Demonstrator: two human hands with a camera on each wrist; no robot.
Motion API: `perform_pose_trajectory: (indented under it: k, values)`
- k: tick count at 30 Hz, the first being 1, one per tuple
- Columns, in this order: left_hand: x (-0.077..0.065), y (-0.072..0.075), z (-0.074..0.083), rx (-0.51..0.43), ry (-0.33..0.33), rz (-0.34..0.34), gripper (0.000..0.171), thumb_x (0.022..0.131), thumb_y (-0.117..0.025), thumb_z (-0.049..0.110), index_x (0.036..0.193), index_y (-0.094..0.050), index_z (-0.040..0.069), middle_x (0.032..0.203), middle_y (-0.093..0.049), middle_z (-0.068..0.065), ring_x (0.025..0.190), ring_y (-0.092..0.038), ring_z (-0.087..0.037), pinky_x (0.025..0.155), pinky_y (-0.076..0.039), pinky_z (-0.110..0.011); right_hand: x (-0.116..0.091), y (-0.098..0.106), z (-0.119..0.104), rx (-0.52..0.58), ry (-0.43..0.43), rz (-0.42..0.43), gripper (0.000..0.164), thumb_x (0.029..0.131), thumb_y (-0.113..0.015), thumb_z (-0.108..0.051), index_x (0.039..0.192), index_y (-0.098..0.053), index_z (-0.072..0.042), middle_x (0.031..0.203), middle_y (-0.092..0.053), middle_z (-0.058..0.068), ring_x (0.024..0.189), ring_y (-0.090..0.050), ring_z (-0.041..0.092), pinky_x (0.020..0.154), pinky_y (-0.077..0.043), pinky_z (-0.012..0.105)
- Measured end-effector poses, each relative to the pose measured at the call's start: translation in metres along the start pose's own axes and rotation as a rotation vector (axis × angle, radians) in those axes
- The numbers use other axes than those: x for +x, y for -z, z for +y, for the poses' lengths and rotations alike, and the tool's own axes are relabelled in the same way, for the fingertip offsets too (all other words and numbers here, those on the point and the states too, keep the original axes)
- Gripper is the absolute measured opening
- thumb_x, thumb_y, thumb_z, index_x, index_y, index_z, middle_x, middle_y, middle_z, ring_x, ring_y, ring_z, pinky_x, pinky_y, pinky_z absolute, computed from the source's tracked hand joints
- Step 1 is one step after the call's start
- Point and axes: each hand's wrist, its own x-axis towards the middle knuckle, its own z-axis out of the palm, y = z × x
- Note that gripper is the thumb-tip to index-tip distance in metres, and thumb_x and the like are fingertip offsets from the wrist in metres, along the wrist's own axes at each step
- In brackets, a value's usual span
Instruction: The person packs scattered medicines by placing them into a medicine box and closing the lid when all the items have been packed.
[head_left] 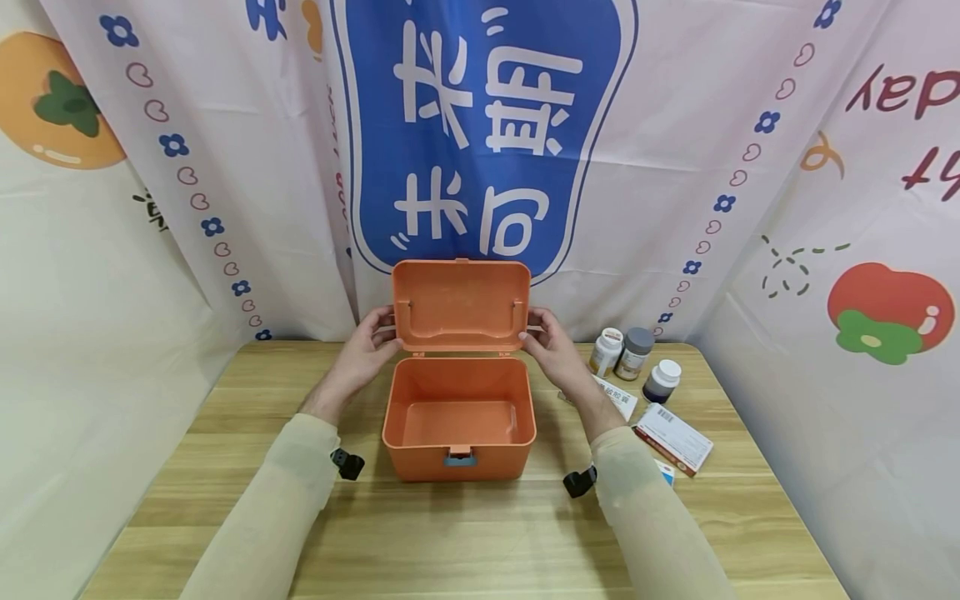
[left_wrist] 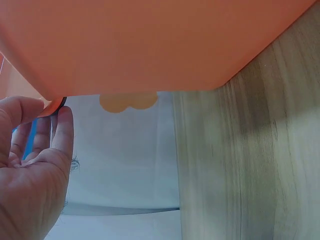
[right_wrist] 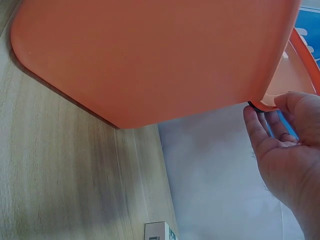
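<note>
An orange plastic storage box [head_left: 459, 461] stands on the table, its hinged lid [head_left: 461, 304] raised upright at the back. Inside, the box holds nothing. My left hand [head_left: 366, 350] pinches the lid's left edge, thumb on the inner side and fingers behind. On the opposite edge, my right hand [head_left: 553, 350] grips the lid the same way. Both wrist views show the box's outer side wall [left_wrist: 150, 45] close up, with the left hand [left_wrist: 37, 160] and right hand [right_wrist: 285, 145] at the lid's lower corners. A blue-grey latch [head_left: 460, 460] sits at the box's front.
To the right are a white-capped bottle [head_left: 606, 350], a grey-capped bottle [head_left: 634, 353] and a dark bottle with white cap [head_left: 662, 382]. Flat medicine boxes [head_left: 673, 437] lie nearer, one partly behind the right forearm. A printed cloth [head_left: 300, 208] hangs behind the wooden table [head_left: 247, 425].
</note>
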Motion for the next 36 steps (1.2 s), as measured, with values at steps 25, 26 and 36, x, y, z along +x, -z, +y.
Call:
perform_pose_trajectory:
  k: [25, 26, 36]
  values:
    - [-0.0023, -0.0003, -0.0029, 0.031, 0.007, -0.022, 0.069, 0.118, -0.060, -0.002, 0.180, -0.028, -0.009, 0.176, -0.044, -0.039, 0.163, -0.050, -0.059, 0.107, -0.050, -0.005, -0.0008, 0.0017, 0.0023, -0.013, -0.069, 0.005, 0.052, 0.121, -0.057, -0.001, 0.170, -0.043, 0.010, 0.165, -0.054, 0.036, 0.142, -0.069, 0.040, 0.109, -0.067, 0.027]
    - [-0.0024, -0.0002, -0.0031, 0.029, 0.006, -0.022, 0.069, 0.119, -0.060, -0.002, 0.180, -0.029, -0.009, 0.176, -0.044, -0.039, 0.162, -0.051, -0.059, 0.107, -0.050, -0.005, -0.0008, 0.0017, 0.0024, -0.014, -0.073, 0.006, 0.052, 0.121, -0.057, -0.001, 0.170, -0.043, 0.010, 0.165, -0.054, 0.036, 0.142, -0.069, 0.040, 0.110, -0.067, 0.027]
    - [-0.0033, -0.0003, -0.0059, 0.034, 0.002, -0.027, 0.069, 0.120, -0.061, 0.001, 0.180, -0.029, -0.008, 0.176, -0.045, -0.040, 0.162, -0.051, -0.059, 0.107, -0.049, -0.006, -0.0016, 0.0015, 0.0005, -0.057, -0.122, 0.013, 0.057, 0.121, -0.058, -0.004, 0.175, -0.040, 0.007, 0.163, -0.056, 0.034, 0.150, -0.065, 0.050, 0.113, -0.066, 0.032]
